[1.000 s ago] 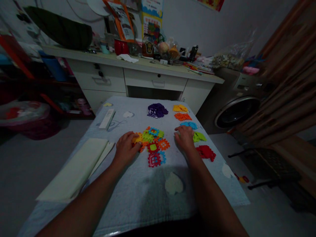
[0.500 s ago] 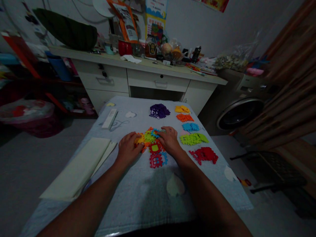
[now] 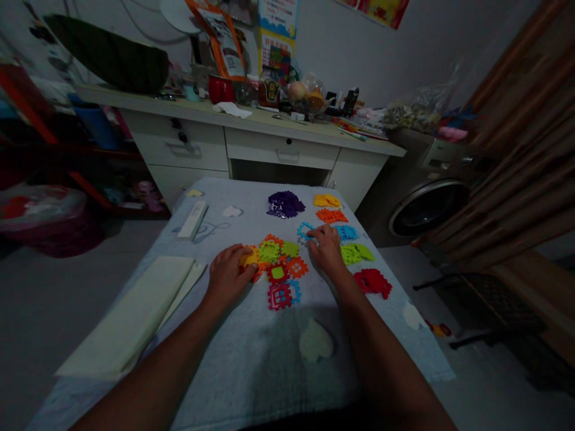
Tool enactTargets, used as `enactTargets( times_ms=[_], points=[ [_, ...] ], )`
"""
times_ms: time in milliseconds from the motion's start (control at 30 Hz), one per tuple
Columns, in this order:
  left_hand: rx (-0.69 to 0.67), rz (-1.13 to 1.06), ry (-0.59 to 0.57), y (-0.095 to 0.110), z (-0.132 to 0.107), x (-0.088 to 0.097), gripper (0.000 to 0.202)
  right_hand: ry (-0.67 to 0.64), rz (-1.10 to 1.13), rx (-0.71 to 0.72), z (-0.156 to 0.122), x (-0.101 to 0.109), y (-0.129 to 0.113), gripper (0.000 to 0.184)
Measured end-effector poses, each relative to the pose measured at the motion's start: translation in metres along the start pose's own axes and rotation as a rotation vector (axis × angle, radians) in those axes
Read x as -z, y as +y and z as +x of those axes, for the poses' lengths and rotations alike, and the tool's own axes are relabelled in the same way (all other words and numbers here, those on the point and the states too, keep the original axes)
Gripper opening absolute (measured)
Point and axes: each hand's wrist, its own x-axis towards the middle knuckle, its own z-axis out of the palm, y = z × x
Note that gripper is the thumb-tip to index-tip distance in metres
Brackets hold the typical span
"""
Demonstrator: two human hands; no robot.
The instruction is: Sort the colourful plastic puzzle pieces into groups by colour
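Observation:
My left hand point(image 3: 228, 272) lies at the left side of a mixed heap of toothed plastic building tiles, its thumb and fingers closed around a yellow tile point(image 3: 250, 257). My right hand point(image 3: 326, 246) pinches a blue frame-shaped tile point(image 3: 305, 231), just left of the blue tile pile point(image 3: 347, 232). Between the hands lie lime green tiles point(image 3: 269, 251), an orange window tile point(image 3: 297, 267) and a red tile with a lime middle point(image 3: 278, 273). Nearer to me is a red window tile point(image 3: 279, 296), overlapping a blue one.
Sorted tile piles line the cloth's right side: yellow point(image 3: 327, 200), orange point(image 3: 332, 215), lime point(image 3: 357, 253) and red point(image 3: 374, 282). A purple pile point(image 3: 286, 204) sits farther back. At left are a white box point(image 3: 193, 220) and folded pale sheet point(image 3: 130, 314). A desk point(image 3: 283, 137) stands behind.
My right hand has moved right and away from the heap, with the blue frame tile now in its fingers. My left hand stays on the yellow tile. The view has shifted slightly.

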Motion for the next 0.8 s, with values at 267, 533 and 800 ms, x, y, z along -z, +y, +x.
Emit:
enactTargets(
  times_ms=[267, 533, 800],
  points=[
    [-0.009, -0.001, 0.002, 0.0, -0.001, 0.0, 0.036, -0.17, -0.264, -0.322, 0.032, 0.024, 0.051, 0.033],
    [0.006, -0.016, 0.007, 0.003, -0.001, 0.002, 0.034, -0.228, -0.337, -0.253, 0.044, 0.018, 0.066, 0.028],
    [0.005, -0.026, -0.01, 0.005, -0.002, 0.004, 0.034, -0.286, -0.396, -0.267, 0.046, 0.016, 0.067, 0.032]
  ],
)
